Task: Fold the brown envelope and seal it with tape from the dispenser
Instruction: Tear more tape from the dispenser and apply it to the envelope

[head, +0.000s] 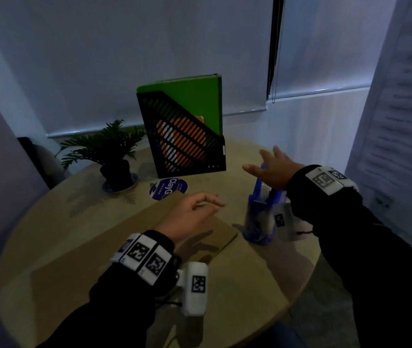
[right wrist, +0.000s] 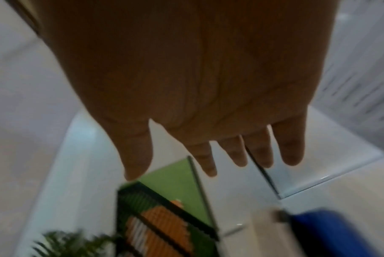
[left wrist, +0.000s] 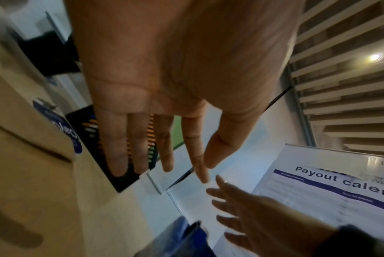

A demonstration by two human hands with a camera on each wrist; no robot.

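- Left hand [head: 190, 217] hovers over the brown envelope [head: 114, 237], fingers loosely curled, holding nothing.
- Right hand [head: 272, 169], fingers spread (empty), hangs above the blue tape dispenser [head: 262, 217] on the tabletop [head: 262, 272].

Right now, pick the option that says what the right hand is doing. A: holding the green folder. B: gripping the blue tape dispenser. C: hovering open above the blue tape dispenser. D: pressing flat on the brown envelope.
C: the right hand has its fingers spread and holds nothing, sitting above the blue tape dispenser, while the brown envelope lies under the left hand.
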